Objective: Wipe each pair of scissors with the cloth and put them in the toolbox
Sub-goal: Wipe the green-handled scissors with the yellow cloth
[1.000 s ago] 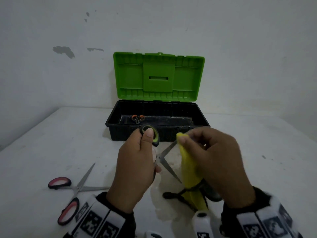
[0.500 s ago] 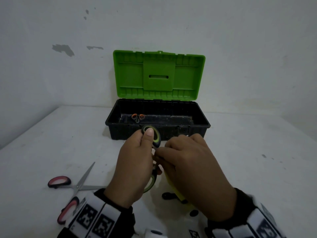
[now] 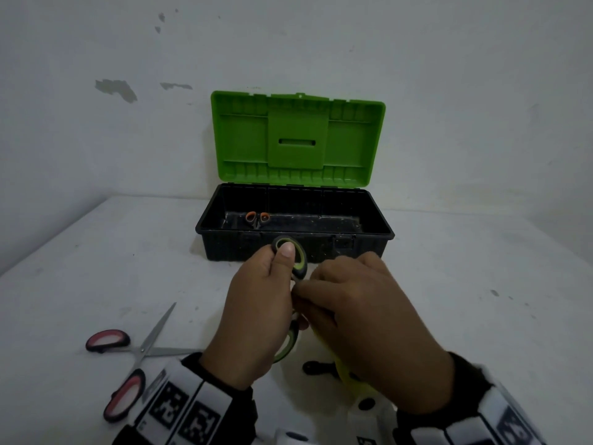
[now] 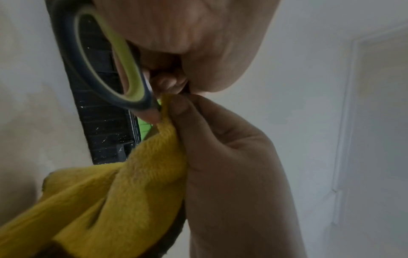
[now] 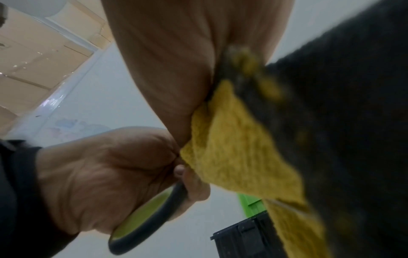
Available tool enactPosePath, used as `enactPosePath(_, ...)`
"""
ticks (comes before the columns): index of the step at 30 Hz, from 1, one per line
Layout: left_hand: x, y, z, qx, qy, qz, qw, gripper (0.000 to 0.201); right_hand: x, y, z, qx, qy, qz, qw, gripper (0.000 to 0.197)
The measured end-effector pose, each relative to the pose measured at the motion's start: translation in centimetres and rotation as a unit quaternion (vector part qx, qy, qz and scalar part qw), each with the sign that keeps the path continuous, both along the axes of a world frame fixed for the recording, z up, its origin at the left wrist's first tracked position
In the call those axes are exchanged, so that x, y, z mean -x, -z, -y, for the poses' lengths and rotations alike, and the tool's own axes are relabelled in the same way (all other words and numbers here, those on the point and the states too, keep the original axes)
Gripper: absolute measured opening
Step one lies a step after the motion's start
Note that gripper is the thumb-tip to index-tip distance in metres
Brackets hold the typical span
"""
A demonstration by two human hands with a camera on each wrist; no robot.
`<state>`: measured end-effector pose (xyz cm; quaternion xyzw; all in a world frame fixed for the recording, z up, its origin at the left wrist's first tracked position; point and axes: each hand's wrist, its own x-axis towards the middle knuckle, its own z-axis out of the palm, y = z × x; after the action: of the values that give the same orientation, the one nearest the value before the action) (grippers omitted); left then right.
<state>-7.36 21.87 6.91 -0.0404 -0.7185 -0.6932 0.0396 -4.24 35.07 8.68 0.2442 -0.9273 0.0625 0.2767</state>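
— What am I working on?

— The black-and-lime plastic-handled scissors point(image 3: 290, 252), mid-frame in the head view, just in front of the black toolbox with the raised green lid point(image 3: 295, 232). My left hand point(image 3: 256, 316) grips both handle loops; my right hand point(image 3: 362, 322) pinches the yellow terry cloth point(image 4: 137, 174) at the base of the blades, which are hidden under it.

— How do I wipe well?

— I'd hold the loops steady and draw the cloth toward the tips, fingers off the edges, I judge. The pink-handled scissors point(image 3: 128, 364) at lower left lie unwiped; an orange-handled pair point(image 3: 256, 217) sits inside the box.
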Motion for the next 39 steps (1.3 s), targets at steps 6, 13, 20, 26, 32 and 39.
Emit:
enactPosePath(6,-0.2,0.1,-0.4,-0.014,0.002,0.018,1.000,0.036,0.5,0.1,-0.8,0.031,0.009,0.018,0.999,0.038)
enactPosePath(13,-0.2,0.0,-0.5,-0.022,0.014,0.033,0.999,0.036,1.1,0.3,-2.2,0.123,-0.007,-0.006,0.992,0.029)
enactPosePath(20,-0.3,0.7,-0.8,-0.051,0.017,0.063,0.997,0.039,0.6,1.3,-1.1,0.069,0.017,-0.009,0.997,0.033)
enactPosePath(26,-0.9,0.9,-1.3,-0.052,0.017,0.073,0.996,0.037,0.8,0.8,-2.6,0.020,0.014,0.045,0.999,0.035)
enactPosePath(32,-0.4,0.9,-0.9,-0.080,-0.003,0.110,0.991,0.035,0.5,0.4,-4.8,0.232,0.030,0.040,0.972,0.003)
enactPosePath(39,-0.5,0.5,-1.5,-0.099,0.016,0.120,0.988,0.038,1.5,1.8,-3.5,0.231,0.064,0.013,0.971,0.019)
